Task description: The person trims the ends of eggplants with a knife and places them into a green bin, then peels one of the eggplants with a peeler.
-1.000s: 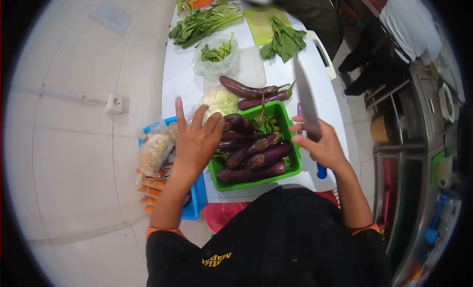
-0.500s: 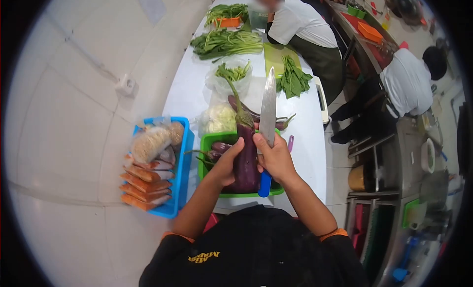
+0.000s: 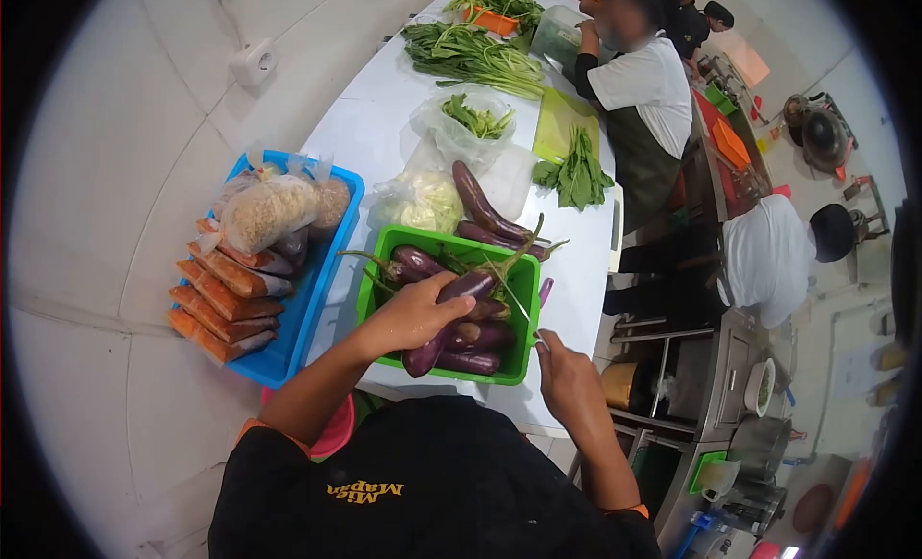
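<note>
My left hand (image 3: 423,314) is wrapped round a purple eggplant (image 3: 473,284), holding it slantwise over a green basket (image 3: 523,357). Its stem end points up and away to the right. In my right hand (image 3: 569,378) is a kitchen knife (image 3: 520,306), its thin blade edge-on in view and overlapping the eggplant's stem end. The knife's handle is mostly hidden in my fist. More eggplants (image 3: 468,363) lie in the basket below. Beyond its far rim, another eggplant (image 3: 483,204) rests on the table.
A blue tray (image 3: 305,314) of bagged food stands at left. On the white table (image 3: 360,127) are a bag of pale vegetable (image 3: 427,202), bagged greens (image 3: 477,117), leafy greens (image 3: 471,58) and a green board (image 3: 567,122). A person (image 3: 643,98) leans at the right edge; another (image 3: 768,256) works behind.
The held eggplant and knife have come down from upright to over the basket. The knife has tilted, its blade now at the stem end. The view has shifted.
</note>
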Action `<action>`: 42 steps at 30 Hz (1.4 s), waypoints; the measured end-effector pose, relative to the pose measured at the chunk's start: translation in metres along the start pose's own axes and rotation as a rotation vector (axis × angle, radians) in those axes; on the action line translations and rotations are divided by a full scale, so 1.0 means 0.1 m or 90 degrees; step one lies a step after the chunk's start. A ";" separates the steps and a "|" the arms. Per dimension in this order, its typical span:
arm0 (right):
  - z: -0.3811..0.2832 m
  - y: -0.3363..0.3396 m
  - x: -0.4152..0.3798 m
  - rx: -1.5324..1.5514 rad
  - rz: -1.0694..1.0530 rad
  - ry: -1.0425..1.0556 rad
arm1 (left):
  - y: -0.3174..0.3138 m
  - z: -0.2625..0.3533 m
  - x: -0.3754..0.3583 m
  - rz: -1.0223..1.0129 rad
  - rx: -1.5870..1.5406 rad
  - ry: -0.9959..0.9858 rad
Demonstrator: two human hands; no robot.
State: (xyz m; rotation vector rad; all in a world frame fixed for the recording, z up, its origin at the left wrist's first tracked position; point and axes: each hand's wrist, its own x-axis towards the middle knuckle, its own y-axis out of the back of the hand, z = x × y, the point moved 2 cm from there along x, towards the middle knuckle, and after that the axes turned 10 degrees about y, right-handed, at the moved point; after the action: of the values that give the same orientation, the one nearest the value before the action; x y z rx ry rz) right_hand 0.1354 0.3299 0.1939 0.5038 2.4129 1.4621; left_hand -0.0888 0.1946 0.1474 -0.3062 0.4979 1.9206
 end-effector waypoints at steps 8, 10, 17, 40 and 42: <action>-0.01 -0.17 0.22 0.034 -0.029 0.012 | -0.05 -0.13 0.01 0.102 0.105 -0.020; -0.07 -0.21 0.35 0.037 -0.027 0.014 | 0.03 -0.17 0.03 0.101 0.057 -0.015; -0.19 -0.32 0.31 0.054 -0.051 -0.018 | 0.12 -0.36 0.00 0.115 0.029 0.005; 0.28 -0.23 0.11 0.175 -0.063 -0.098 | 0.33 -0.12 -0.13 -0.116 -0.212 0.084; 0.26 -0.22 0.21 0.365 -0.048 -0.094 | 0.26 -0.13 -0.12 -0.150 -0.201 0.081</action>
State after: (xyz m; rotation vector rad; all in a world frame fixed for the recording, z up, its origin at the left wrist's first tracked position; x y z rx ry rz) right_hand 0.1240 0.3506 0.1615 0.6027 2.6725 0.6550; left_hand -0.1085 0.1698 0.1470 -0.6653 0.2253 1.7524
